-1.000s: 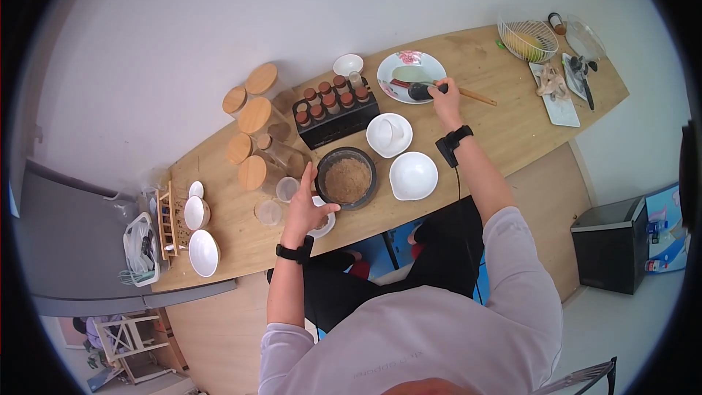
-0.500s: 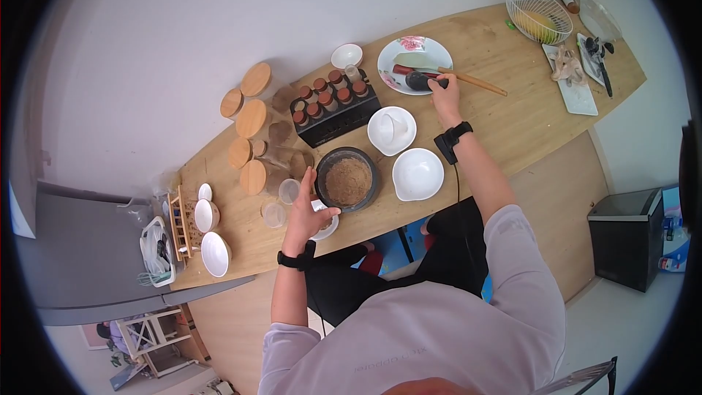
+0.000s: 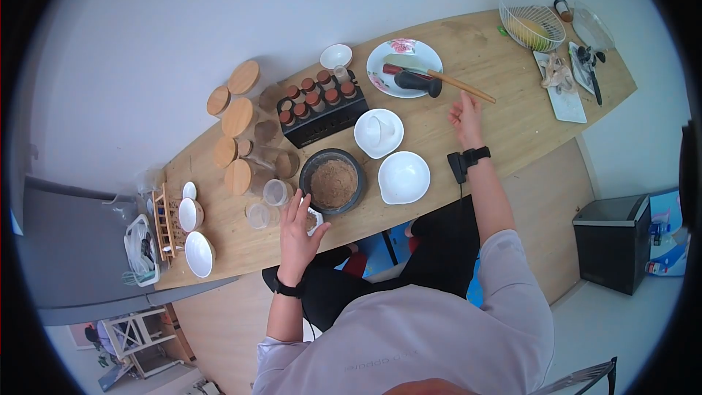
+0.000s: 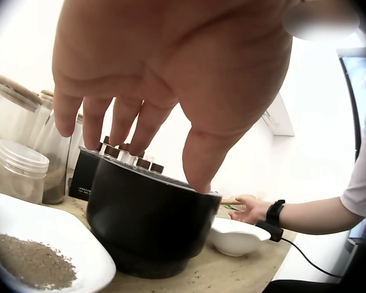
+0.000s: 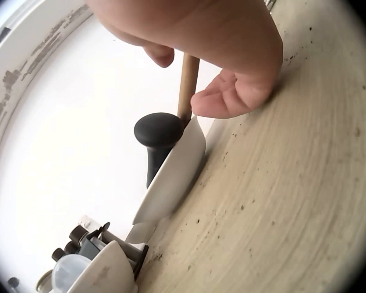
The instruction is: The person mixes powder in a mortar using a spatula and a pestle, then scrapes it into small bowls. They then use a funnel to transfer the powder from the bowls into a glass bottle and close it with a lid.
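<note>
My left hand (image 3: 296, 238) is open, fingers spread, gripping nothing, beside the dark bowl (image 4: 149, 223) near the table's (image 3: 504, 132) near edge; my right (image 3: 468, 121), loosely curled, is empty. The bowl looks heavy, rigid: best cupped by its walls, level, powder (image 3: 333, 181) loose.
</note>
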Demonstrator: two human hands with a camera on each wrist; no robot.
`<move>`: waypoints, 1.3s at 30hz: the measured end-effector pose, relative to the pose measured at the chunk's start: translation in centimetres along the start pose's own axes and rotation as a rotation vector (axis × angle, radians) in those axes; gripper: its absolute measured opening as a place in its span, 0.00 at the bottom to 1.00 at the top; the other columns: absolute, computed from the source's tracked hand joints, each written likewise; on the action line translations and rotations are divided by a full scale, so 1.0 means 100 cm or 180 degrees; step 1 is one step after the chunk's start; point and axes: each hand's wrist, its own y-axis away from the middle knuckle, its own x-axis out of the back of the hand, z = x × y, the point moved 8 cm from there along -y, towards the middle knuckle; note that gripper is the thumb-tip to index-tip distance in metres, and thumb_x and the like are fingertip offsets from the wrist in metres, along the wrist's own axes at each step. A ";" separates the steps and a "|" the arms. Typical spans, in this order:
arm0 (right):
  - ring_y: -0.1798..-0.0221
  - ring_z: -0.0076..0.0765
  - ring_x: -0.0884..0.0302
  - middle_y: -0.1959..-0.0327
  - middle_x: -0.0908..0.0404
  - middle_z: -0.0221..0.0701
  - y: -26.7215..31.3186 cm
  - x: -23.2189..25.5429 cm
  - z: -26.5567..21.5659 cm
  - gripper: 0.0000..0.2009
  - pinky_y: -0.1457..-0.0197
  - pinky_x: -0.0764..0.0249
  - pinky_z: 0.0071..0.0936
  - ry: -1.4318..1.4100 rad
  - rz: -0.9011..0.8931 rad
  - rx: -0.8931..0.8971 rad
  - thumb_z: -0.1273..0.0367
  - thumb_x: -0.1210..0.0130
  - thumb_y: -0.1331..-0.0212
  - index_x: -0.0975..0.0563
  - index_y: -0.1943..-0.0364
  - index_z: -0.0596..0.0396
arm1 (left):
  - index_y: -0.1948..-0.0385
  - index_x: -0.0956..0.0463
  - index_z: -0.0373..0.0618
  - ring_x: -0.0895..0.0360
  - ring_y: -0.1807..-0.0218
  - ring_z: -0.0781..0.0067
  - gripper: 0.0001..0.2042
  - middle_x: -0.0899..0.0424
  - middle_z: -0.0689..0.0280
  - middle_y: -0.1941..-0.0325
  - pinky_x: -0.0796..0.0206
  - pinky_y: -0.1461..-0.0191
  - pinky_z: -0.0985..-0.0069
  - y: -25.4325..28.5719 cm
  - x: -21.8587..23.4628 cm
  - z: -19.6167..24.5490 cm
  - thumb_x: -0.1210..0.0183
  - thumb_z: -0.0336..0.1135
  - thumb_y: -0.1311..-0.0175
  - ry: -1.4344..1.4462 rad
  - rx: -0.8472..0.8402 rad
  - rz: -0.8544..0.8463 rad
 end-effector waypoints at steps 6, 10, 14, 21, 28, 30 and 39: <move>0.73 0.24 0.26 0.70 0.22 0.33 -0.042 -0.022 0.004 0.18 0.71 0.27 0.21 -0.1168 -0.0355 -0.0687 0.55 0.39 0.36 0.24 0.52 0.52 | 0.39 0.31 0.32 0.36 0.30 0.43 0.36 0.32 0.46 0.31 0.41 0.28 0.55 0.019 -0.002 0.021 0.27 0.34 0.52 0.0000 0.0120 0.0042; 0.73 0.25 0.24 0.69 0.19 0.37 -0.068 -0.039 0.003 0.15 0.73 0.26 0.17 -0.1394 -0.0387 -0.0724 0.60 0.41 0.34 0.22 0.56 0.59 | 0.38 0.32 0.31 0.36 0.30 0.44 0.38 0.32 0.47 0.31 0.44 0.26 0.55 0.029 -0.011 0.018 0.27 0.36 0.53 -0.0188 0.0045 -0.0044; 0.72 0.25 0.22 0.72 0.19 0.36 -0.073 -0.043 -0.034 0.13 0.70 0.25 0.16 -0.1150 -0.0593 -0.0121 0.64 0.44 0.33 0.22 0.56 0.61 | 0.38 0.31 0.32 0.36 0.30 0.44 0.37 0.31 0.48 0.32 0.44 0.26 0.56 0.034 -0.012 0.017 0.26 0.37 0.53 -0.0292 0.0007 -0.0016; 0.73 0.19 0.34 0.71 0.26 0.27 0.082 -0.038 -0.146 0.09 0.76 0.39 0.17 -0.1142 -0.1011 0.0742 0.69 0.44 0.33 0.24 0.55 0.61 | 0.35 0.34 0.33 0.37 0.28 0.53 0.39 0.33 0.50 0.30 0.48 0.24 0.56 0.037 -0.018 0.013 0.28 0.40 0.50 -0.0378 0.0045 -0.0021; 0.74 0.17 0.35 0.67 0.24 0.27 0.253 -0.074 -0.111 0.03 0.73 0.37 0.16 0.0080 -0.1270 0.0811 0.72 0.43 0.35 0.24 0.63 0.56 | 0.38 0.31 0.35 0.35 0.30 0.52 0.37 0.29 0.51 0.33 0.47 0.25 0.53 0.036 -0.020 0.013 0.27 0.40 0.52 -0.0236 0.0157 0.0363; 0.74 0.17 0.33 0.71 0.24 0.26 0.285 -0.097 -0.102 0.02 0.72 0.37 0.18 0.0941 -0.1635 0.1194 0.73 0.43 0.35 0.23 0.63 0.56 | 0.39 0.30 0.35 0.33 0.31 0.53 0.37 0.28 0.52 0.33 0.46 0.25 0.53 0.036 -0.018 0.015 0.28 0.40 0.53 -0.0324 0.0217 0.0419; 0.74 0.16 0.31 0.73 0.24 0.24 0.297 -0.138 -0.041 0.08 0.72 0.35 0.17 0.2145 -0.1877 0.1483 0.68 0.42 0.34 0.20 0.60 0.59 | 0.41 0.29 0.34 0.30 0.34 0.56 0.36 0.27 0.52 0.35 0.44 0.28 0.56 0.030 -0.023 0.018 0.28 0.41 0.53 -0.0612 0.0168 0.0407</move>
